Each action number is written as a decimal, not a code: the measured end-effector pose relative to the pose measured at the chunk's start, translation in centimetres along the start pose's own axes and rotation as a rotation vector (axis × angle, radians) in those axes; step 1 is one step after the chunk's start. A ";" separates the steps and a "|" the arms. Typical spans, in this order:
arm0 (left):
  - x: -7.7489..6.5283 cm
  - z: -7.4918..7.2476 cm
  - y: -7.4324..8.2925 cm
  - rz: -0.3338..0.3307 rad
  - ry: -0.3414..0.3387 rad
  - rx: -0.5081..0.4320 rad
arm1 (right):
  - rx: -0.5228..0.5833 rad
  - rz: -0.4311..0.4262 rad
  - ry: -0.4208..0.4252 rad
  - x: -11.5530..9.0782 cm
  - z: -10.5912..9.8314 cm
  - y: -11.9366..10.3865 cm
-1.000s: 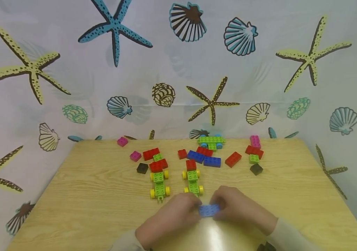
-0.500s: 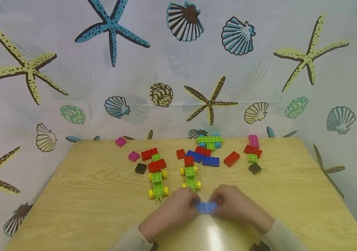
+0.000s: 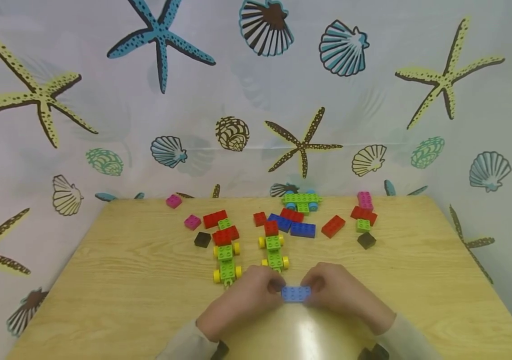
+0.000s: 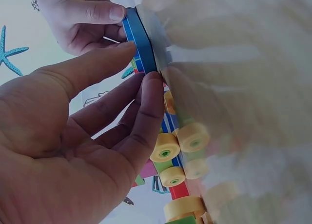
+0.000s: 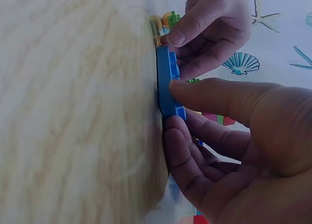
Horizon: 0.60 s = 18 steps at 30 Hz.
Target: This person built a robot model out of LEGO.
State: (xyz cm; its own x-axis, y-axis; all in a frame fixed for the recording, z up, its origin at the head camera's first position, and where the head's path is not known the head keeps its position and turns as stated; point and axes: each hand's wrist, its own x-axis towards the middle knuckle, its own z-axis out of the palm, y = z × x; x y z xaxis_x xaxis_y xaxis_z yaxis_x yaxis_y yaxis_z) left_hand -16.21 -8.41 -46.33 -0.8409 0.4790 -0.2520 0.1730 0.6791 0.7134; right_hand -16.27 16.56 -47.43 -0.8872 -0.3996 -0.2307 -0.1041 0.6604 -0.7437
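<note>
A blue toy building brick [image 3: 295, 294] with studs on top lies crosswise between the two hands at the front middle of the table. My left hand [image 3: 253, 292] pinches its left end between thumb and fingers. From the other side, my right hand [image 3: 332, 292] pinches the right end. In the left wrist view the brick [image 4: 141, 41] is seen edge-on, low over the glossy tabletop. The right wrist view shows the brick's [image 5: 166, 82] long side, studs facing away from the table. Just beyond the left hand stands a green wheeled base [image 3: 275, 260] with yellow wheels.
Another green base [image 3: 227, 270] with yellow wheels stands further left. Behind are red bricks [image 3: 333, 226], dark blue bricks [image 3: 303, 230], pink bricks [image 3: 192, 222] and black bricks [image 3: 366, 240]. A green base with blue wheels [image 3: 302, 200] stands near the patterned curtain [image 3: 256, 100].
Both hands and the blue brick have shifted slightly away from the body. The brick's slight slant has straightened. Both hands keep their hold, and the other bricks stay put.
</note>
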 end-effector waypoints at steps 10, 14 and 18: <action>0.0 -0.1 -0.3 -0.013 -0.009 -0.056 | 0.045 -0.028 -0.014 -0.4 -0.3 0.0; 0.4 -0.3 -0.7 -0.025 -0.015 -0.094 | 0.041 -0.010 -0.019 -0.3 -0.5 0.0; 0.7 -0.5 -1.3 -0.018 -0.023 -0.132 | 0.038 -0.004 -0.028 -0.2 -0.6 0.1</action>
State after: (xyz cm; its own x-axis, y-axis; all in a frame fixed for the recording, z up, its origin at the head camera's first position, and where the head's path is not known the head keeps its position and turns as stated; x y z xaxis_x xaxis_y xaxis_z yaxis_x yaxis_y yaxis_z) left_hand -17.31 -9.20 -47.09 -0.8309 0.4812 -0.2792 0.0880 0.6093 0.7881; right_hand -16.39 17.11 -47.12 -0.8736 -0.4204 -0.2451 -0.0898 0.6343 -0.7679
